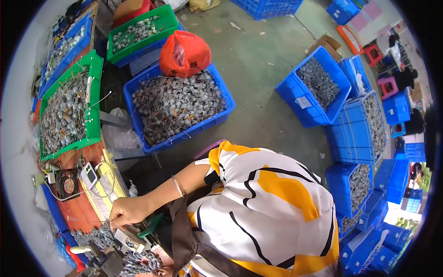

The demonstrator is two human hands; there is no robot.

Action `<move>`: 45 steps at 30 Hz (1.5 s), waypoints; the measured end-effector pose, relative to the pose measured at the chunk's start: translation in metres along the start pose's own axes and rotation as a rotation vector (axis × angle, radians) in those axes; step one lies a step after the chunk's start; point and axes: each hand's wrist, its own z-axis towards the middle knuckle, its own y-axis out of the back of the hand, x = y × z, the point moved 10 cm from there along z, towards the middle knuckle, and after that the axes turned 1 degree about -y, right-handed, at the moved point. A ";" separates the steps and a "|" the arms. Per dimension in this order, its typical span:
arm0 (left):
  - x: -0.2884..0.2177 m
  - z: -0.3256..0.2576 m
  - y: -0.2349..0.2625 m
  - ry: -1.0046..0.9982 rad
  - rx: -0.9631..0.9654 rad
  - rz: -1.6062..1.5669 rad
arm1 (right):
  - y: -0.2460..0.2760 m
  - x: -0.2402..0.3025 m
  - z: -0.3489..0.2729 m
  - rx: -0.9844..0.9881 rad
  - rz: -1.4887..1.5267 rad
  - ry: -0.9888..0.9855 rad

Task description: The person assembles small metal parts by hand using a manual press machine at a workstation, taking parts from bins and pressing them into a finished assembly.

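Observation:
My right hand [129,211], with a bracelet on its wrist, reaches over the workbench with its fingers bent and pinched downward. What they hold, if anything, is too small to make out. Just beyond its fingertips lie heaps of grey metal parts [94,237], with more grey parts [140,263] nearer the lower edge. Between these heaps sits a small white box with a round dial [129,241]. A green piece [152,226] sticks out beside it. Only a skin-coloured sliver, apparently my left hand [165,271], shows at the lower edge; its fingers are hidden.
A white device with a dark screen [90,176] and cables lie on the bench. Beyond stand green trays [96,106] and a blue crate [182,134] of round grey parts with wires, a red bag [187,55] on its rim. Blue crates [295,104] stack up at right.

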 end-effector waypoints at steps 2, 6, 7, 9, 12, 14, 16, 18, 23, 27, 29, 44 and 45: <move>0.014 -0.002 0.019 -0.012 -0.020 0.047 | -0.007 0.002 0.000 0.018 -0.027 0.024; 0.070 -0.029 0.143 0.044 -0.224 0.196 | 0.000 0.014 -0.009 -0.037 -0.138 0.048; 0.085 -0.049 0.197 0.071 -0.309 0.256 | 0.006 0.006 -0.011 -0.042 -0.185 -0.099; 0.109 -0.098 0.299 0.120 -0.448 0.371 | 0.026 0.020 -0.023 -0.094 -0.178 -0.225; 0.149 -0.127 0.346 0.133 -0.441 0.627 | -0.005 0.018 -0.017 0.085 -0.380 -0.150; 0.104 -0.108 0.331 0.005 -0.487 0.729 | -0.005 0.019 -0.019 0.117 -0.381 -0.237; 0.108 -0.113 0.340 0.096 -0.547 0.635 | -0.016 0.009 -0.021 0.184 -0.310 -0.301; 0.114 -0.125 0.348 0.172 -0.596 0.539 | -0.037 -0.004 -0.020 0.265 -0.321 -0.383; 0.096 -0.129 0.320 0.208 -0.652 -0.129 | -0.093 -0.025 -0.013 0.455 -0.608 -0.189; 0.059 -0.120 0.280 0.099 -0.508 -0.149 | -0.123 -0.030 -0.004 0.418 -0.598 -0.074; 0.043 -0.114 0.271 0.086 -0.534 -0.154 | -0.131 -0.032 0.001 0.429 -0.641 0.012; 0.070 -0.106 0.236 0.323 -0.485 -0.883 | -0.133 0.001 -0.002 0.380 -0.773 0.270; 0.070 -0.107 0.236 0.324 -0.493 -0.874 | -0.136 0.007 -0.004 0.389 -0.804 0.314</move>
